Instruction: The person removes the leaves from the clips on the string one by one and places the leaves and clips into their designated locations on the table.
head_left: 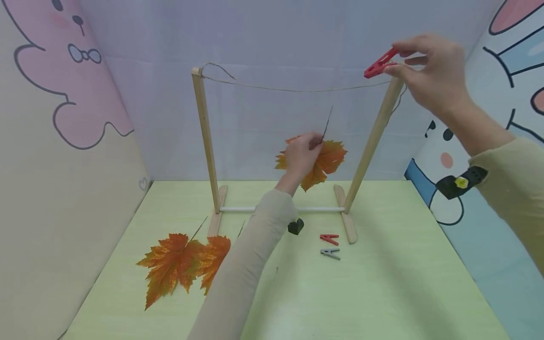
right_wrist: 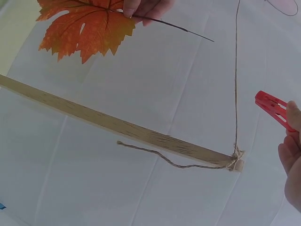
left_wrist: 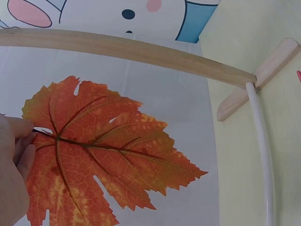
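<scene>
My left hand (head_left: pixel 301 155) pinches the dark stem of an orange artificial maple leaf (head_left: pixel 330 159) at its base, below a thin string (head_left: pixel 293 90). The left wrist view shows this leaf (left_wrist: pixel 103 150) spread flat, its tip pointing right. The free end of the stem (right_wrist: pixel 174 26) sticks out past the fingers. Higher up at the right, my right hand (head_left: pixel 439 73) pinches a red clothespin (head_left: pixel 379 65) between thumb and fingers, near the top of the right post. In the right wrist view the clothespin (right_wrist: pixel 273 107) stands apart from the string.
Two wooden posts (head_left: pixel 205 137) on flat feet, joined by a white rod (head_left: pixel 318 209), carry the string. Two more maple leaves, one (head_left: pixel 170 259) partly beside another (head_left: pixel 214 257), lie at the table's left. A red clothespin (head_left: pixel 329 239) and a grey clothespin (head_left: pixel 330 253) lie near the right foot.
</scene>
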Available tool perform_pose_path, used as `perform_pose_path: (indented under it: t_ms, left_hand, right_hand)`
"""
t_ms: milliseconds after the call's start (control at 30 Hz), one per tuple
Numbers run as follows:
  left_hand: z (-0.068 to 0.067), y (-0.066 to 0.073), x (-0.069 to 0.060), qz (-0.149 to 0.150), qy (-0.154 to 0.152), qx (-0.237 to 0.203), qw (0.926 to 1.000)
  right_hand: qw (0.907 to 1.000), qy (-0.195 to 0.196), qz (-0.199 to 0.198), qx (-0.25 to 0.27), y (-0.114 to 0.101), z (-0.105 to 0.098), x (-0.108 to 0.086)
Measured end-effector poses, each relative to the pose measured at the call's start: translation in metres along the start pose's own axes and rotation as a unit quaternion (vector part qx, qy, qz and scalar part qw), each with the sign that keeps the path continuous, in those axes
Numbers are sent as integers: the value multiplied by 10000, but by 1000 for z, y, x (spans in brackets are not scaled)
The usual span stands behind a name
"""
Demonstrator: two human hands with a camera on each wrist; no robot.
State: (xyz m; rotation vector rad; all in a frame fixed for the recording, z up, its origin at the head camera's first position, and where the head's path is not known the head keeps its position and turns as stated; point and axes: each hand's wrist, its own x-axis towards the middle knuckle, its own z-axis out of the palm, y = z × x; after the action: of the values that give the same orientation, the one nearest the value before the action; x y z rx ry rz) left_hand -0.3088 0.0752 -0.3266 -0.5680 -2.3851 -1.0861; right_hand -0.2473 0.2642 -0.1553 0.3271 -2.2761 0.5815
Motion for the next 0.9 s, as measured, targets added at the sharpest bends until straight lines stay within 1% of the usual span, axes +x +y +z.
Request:
perform_pose_path:
  t_ms: [67,167,400,500,633,800,900]
  left_hand:
    - [-2,-4,-1,-52,23,-49,10000]
    - [-5,-9,-2,-123,46,-235,9996]
    - [-11,-21,-6,-90,13,-430,9990]
    - [-13,-28,-9,-103,-6,-484,9988]
    - [-18,-35,-13,-175,-56,-515,9985]
    - [-28,-42,-17,-324,-77,-598,9977]
    - [-34,-45,-19,-308,-58,-545,9980]
  right_hand:
    - [9999,51,-91,65,-1,1,-1]
    - [9994,114,-302,97,-3,1,-2]
    - [9969,144,-778,-36,-8,2,-9]
    - [9956,147,-927,42,-10,4,-12]
    - [9942,152,-1043,232,-11,8,-16]
    - [9926,103,-1138,410,-12,14,-23]
    - [9916,61,-1168,559,-13,18,-27]
